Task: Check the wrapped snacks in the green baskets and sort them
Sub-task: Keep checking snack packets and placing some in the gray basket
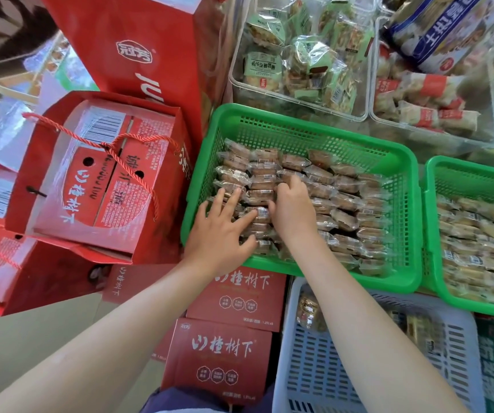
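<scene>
A green mesh basket point(308, 126) in the middle holds several rows of clear-wrapped brown snacks point(341, 201). My left hand point(222, 231) lies spread on the packets at the basket's near left corner, fingers straight. My right hand point(292, 210) is beside it, fingers bent down into the rows among the packets; what its fingertips hold is hidden. A second green basket point(436, 210) at the right edge holds several paler wrapped snacks point(478, 242).
Red gift bags point(97, 180) with boxes stand at the left. Red cartons point(225, 356) lie below the basket, next to a pale blue-grey basket point(323, 365) holding a few packets. Clear bins point(299, 55) of other wrapped snacks sit behind.
</scene>
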Demonstrator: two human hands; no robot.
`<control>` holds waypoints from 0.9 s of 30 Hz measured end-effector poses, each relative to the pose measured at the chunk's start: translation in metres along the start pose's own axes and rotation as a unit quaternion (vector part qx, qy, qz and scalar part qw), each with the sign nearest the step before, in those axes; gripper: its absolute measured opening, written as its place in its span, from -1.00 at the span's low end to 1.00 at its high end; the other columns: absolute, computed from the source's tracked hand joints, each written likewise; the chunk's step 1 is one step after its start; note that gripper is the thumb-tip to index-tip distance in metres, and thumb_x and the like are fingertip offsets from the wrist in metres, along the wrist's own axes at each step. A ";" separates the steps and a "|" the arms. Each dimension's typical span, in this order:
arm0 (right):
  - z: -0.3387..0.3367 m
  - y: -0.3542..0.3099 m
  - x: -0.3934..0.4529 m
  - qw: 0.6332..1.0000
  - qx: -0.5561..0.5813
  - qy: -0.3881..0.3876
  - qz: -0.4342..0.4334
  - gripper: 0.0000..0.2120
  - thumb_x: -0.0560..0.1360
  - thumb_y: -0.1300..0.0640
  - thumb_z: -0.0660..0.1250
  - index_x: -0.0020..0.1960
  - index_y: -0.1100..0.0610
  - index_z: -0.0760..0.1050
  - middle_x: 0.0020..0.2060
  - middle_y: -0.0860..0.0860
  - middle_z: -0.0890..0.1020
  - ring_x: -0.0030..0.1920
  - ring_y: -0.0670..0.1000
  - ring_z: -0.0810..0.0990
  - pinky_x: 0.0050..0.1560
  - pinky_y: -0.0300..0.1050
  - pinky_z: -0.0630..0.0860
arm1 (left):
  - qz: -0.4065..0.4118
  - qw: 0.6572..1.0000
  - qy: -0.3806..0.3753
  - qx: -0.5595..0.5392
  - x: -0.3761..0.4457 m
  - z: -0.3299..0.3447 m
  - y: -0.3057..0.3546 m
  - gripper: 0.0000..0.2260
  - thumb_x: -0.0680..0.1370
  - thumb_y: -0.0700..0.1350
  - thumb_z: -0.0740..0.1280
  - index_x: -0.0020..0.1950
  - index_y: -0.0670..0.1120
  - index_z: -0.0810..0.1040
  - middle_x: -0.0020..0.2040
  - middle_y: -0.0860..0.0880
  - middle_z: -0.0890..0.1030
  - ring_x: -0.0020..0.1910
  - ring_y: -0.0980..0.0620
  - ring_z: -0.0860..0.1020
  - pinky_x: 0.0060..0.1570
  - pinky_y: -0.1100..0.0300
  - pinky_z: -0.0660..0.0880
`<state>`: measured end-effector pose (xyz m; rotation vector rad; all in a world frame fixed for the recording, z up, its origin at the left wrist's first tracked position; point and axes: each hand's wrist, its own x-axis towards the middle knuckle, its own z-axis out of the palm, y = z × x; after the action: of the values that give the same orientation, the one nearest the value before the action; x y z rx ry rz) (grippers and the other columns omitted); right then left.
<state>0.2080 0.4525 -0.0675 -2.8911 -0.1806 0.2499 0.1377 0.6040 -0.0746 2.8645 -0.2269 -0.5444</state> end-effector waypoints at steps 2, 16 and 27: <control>0.000 -0.002 0.004 0.999 0.012 -0.022 0.028 -0.71 0.62 0.05 0.32 0.15 0.28 0.51 0.21 0.17 0.46 0.28 0.17 0.38 0.26 0.00 0.38 | -0.003 1.000 -0.005 0.001 0.000 0.000 0.000 -0.46 0.63 0.27 0.01 0.62 0.28 0.07 0.67 0.00 -0.22 0.63 -0.08 -0.24 0.58 -0.16 -0.12; -0.049 0.012 0.015 0.908 0.358 -0.171 0.136 -0.85 0.55 0.15 0.41 -0.16 0.05 0.48 -0.18 -0.02 0.56 -0.10 0.06 0.49 -0.12 -0.07 0.39 | -0.010 1.000 -0.014 -0.014 0.000 -0.002 -0.001 -0.46 0.60 0.25 0.02 0.60 0.26 0.16 0.67 -0.04 -0.19 0.64 -0.10 -0.21 0.57 -0.17 -0.09; -0.106 0.010 -0.098 0.660 0.720 0.002 0.216 -0.89 0.64 0.28 0.23 -0.07 0.21 0.45 -0.11 0.12 0.71 -0.05 0.08 0.69 -0.01 -0.03 0.64 | -0.115 0.898 0.087 -0.415 -0.029 -0.034 0.019 -0.84 0.66 -0.06 0.25 0.19 -0.04 0.54 0.43 -0.06 0.43 0.48 -0.04 0.33 0.48 0.09 0.23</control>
<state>0.1321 0.4053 0.0463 -1.2602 0.5082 0.2679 0.1220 0.5974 -0.0293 2.0782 0.3127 -0.3061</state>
